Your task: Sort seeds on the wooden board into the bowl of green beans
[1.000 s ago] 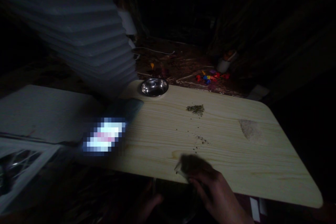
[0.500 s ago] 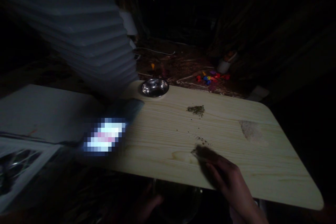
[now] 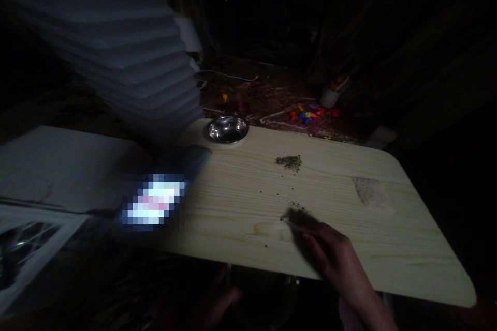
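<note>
My right hand is low over the wooden table, fingers closed around a thin pale strip whose exact kind I cannot make out. The strip's tip is at the table surface, beside a sparse scatter of dark grains. Farther back lies a denser heap of small greenish-brown grains. A single dark grain sits near the table's front edge. Below that edge, in deep shadow, my left hand grips the side of a clear round bowl; its contents are too dark to see.
A shiny metal bowl stands at the table's back left corner. A lit phone-like screen, blurred out, is at the left. A brownish patch marks the right side. Colourful small items lie beyond the table.
The strip's tip has shifted slightly left with my right hand. A dark grain now shows near the front edge where none was visible before. My left hand and the clear bowl look unchanged.
</note>
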Tool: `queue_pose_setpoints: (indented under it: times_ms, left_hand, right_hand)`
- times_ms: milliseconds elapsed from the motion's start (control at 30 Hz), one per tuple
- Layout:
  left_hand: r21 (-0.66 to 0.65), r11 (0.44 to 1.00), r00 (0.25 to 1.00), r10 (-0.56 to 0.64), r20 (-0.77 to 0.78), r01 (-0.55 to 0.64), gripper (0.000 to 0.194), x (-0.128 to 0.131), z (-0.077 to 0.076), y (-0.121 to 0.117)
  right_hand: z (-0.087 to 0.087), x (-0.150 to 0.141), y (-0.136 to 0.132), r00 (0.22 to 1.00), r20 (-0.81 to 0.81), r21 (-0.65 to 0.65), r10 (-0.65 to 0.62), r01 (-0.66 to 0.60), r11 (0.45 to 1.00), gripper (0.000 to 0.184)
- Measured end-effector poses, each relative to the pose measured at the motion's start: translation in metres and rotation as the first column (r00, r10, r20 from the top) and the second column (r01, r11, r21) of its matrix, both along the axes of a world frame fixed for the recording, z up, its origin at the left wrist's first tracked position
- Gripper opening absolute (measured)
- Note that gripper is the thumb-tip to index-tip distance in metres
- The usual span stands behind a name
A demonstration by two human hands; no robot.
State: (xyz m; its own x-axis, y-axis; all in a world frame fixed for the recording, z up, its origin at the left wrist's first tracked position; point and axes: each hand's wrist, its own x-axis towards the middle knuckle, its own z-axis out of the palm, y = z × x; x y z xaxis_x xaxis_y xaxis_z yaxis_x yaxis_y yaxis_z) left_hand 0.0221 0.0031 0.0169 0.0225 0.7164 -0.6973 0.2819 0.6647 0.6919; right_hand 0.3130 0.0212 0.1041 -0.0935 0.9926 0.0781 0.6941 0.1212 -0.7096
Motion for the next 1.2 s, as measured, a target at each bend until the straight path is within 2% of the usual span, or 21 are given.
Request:
queue_pose_setpoints:
  times_ms: [200, 367, 533, 700, 800, 933, 1033, 1200]
  left_hand:
    - [0.000, 1.000, 0.999, 0.006, 0.033, -0.006, 0.038, -0.004, -0.002, 0.001]
    - [-0.002, 0.999, 0.999, 0.042, 0.032, -0.042, 0.036, -0.008, -0.006, 0.000]
    - [0.012, 0.997, 0.997, 0.077, -0.021, -0.077, 0.034, -0.011, -0.009, 0.000]
    - [0.058, 0.994, 0.991, 0.100, -0.093, -0.095, 0.030, -0.013, -0.001, -0.003]
    - [0.073, 0.992, 0.986, 0.111, -0.121, -0.103, 0.032, -0.018, 0.008, -0.006]
    - [0.097, 0.990, 0.984, 0.113, -0.140, -0.100, 0.036, -0.025, 0.019, -0.007]
    - [0.081, 0.991, 0.989, 0.111, -0.101, -0.103, 0.032, -0.021, 0.025, -0.007]
    - [0.082, 0.989, 0.992, 0.122, -0.035, -0.119, 0.033, -0.012, 0.024, -0.008]
  right_hand:
    - [0.003, -0.010, 0.010, 0.998, 0.009, 0.016, 0.059, -0.059, 0.998, 0.026]
    - [0.009, -0.020, -0.001, 0.985, -0.058, -0.100, 0.163, -0.168, 0.981, 0.024]
    - [0.009, -0.039, 0.004, 0.987, -0.069, -0.070, 0.142, -0.147, 0.987, 0.023]
    - [0.011, -0.067, 0.002, 0.964, -0.010, -0.016, 0.266, -0.266, 0.964, 0.026]
    - [0.013, -0.071, -0.003, 0.947, -0.001, -0.060, 0.320, -0.320, 0.946, 0.024]
    - [0.009, -0.060, 0.001, 0.978, -0.043, -0.055, 0.202, -0.204, 0.977, 0.023]
    - [0.002, -0.047, 0.008, 0.991, -0.065, -0.038, 0.116, -0.119, 0.992, 0.029]
    - [-0.004, -0.028, 0.008, 0.998, 0.052, -0.010, 0.038, -0.038, 0.999, 0.034]
